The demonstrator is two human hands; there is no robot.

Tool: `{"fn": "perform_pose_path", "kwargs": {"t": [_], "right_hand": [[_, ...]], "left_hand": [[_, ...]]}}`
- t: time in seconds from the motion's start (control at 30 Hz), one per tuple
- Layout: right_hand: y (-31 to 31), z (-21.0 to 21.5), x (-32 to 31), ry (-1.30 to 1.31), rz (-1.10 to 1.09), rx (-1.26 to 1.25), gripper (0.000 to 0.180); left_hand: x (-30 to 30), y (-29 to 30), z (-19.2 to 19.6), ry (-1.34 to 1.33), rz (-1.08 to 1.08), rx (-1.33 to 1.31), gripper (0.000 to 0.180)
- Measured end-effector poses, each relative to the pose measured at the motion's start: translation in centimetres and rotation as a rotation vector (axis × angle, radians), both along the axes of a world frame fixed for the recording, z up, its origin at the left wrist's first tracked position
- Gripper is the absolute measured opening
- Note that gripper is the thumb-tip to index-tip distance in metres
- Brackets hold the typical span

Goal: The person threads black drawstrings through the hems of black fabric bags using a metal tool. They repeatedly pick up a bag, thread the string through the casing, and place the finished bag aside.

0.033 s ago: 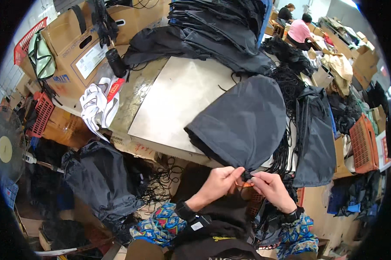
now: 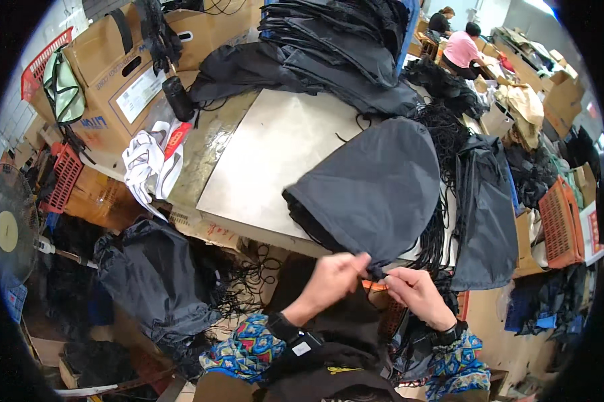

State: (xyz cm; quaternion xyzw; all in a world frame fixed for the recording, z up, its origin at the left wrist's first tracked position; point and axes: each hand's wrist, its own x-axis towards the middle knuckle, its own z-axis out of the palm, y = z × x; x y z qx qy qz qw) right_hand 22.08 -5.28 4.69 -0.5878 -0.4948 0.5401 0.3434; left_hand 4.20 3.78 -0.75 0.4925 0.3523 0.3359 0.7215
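A black fabric drawstring bag [image 2: 375, 184] lies on the pale board at the table's near edge, its gathered end hanging over toward me. My left hand [image 2: 330, 285] is closed on that bunched end, thumb against finger. Right beside it, my right hand [image 2: 417, 295] pinches a short dark bit at the gather that looks like cord. My fingertips partly hide the knot area. Thin black cords [image 2: 442, 221] hang in a dense bundle along the bag's right side.
A tall stack of black bags [image 2: 335, 50] fills the table's far side. Another black bag [image 2: 483, 214] hangs at the right edge, and one [image 2: 151, 275] lies low on the left. A cardboard box [image 2: 108, 74], a fan [image 2: 7, 228] and an orange basket [image 2: 560, 221] stand around. Two people sit far off.
My left hand has shifted slightly up and left at the gathered end. The bag has moved a little with it. My right hand stays nearly in place.
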Motion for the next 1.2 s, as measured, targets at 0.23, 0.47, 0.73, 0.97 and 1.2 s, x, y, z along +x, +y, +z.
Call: {"fn": "perform_pose_path", "kwargs": {"t": [0.23, 0.47, 0.73, 0.97, 1.2], "right_hand": [[-2.0, -0.9, 0.8, -0.217, -0.055, 0.147, 0.018], [-0.3, -2.3, -0.8, 0.227, -0.246, -0.110, 0.021], [-0.8, -4.0, -1.2, -0.142, -0.242, 0.148, 0.021], [1.2, -0.4, 0.4, -0.924, 0.168, 0.653, 0.022], [8.2, 11.0, 1.0, -0.599, -0.262, 0.979, 0.031]], "left_hand": [[-1.1, 3.0, 0.2, -0.035, 0.234, 0.028, 0.042], [1.4, 0.1, -1.7, 0.144, -0.013, 0.392, 0.036], [2.7, -1.3, -2.0, 0.107, -0.025, 0.465, 0.027], [3.3, 0.2, -1.3, -0.093, 0.052, 0.328, 0.012], [4.7, -1.7, -1.2, 0.246, 0.066, 0.988, 0.011]]}}
